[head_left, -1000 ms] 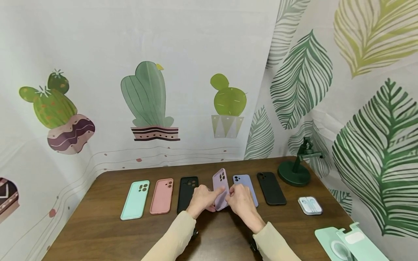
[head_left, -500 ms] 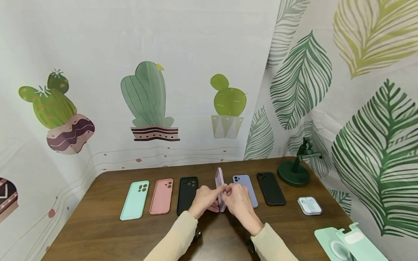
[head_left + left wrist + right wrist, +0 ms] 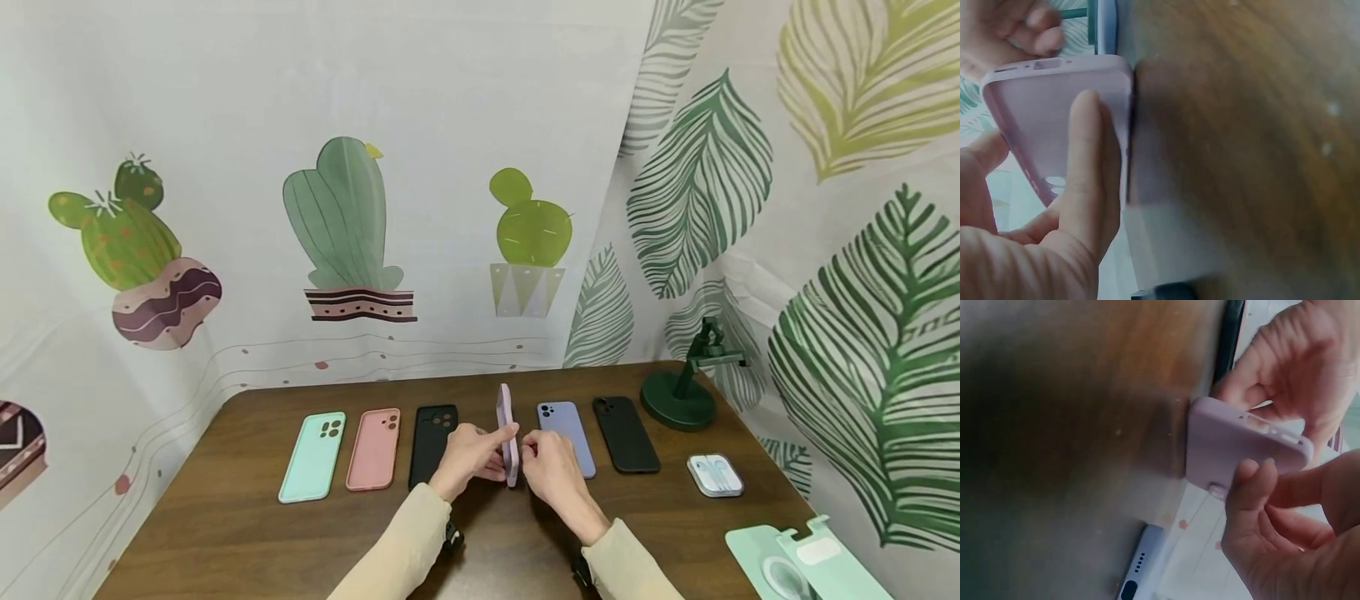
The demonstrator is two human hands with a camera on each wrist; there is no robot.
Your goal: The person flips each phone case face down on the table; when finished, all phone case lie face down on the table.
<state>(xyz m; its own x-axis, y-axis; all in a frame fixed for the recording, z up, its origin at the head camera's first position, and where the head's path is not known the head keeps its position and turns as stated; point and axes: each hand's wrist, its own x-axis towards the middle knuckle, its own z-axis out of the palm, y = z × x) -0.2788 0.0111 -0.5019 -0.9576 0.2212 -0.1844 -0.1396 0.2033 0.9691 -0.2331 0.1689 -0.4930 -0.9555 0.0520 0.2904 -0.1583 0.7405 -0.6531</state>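
Note:
My left hand [image 3: 471, 458] holds a lilac phone case [image 3: 506, 407] upright, turned almost edge-on in the head view. In the left wrist view, one long finger lies against the case's hollow inside [image 3: 1035, 119], with the thumb at its opposite side. The case's long side is right at the tabletop. To the right of the case is my right hand [image 3: 557, 467], its fingers curled and a narrow gap between them and the case in the head view. The right wrist view shows the case's smooth back [image 3: 1222, 450], with that hand's thumb and fingertip overlapping it.
Phone cases lie in a row: mint [image 3: 312, 458], pink [image 3: 372, 450], black [image 3: 429, 446], blue [image 3: 570, 437] and another black one [image 3: 626, 433]. Rightward are a dark green stand [image 3: 678, 400], boxed white earphones [image 3: 715, 475] and a mint stand [image 3: 813, 554] on the wooden table [image 3: 225, 517].
The lilac case has turned from showing its back to nearly edge-on. My right hand has drawn slightly away from it to the right; my left hand keeps its grip.

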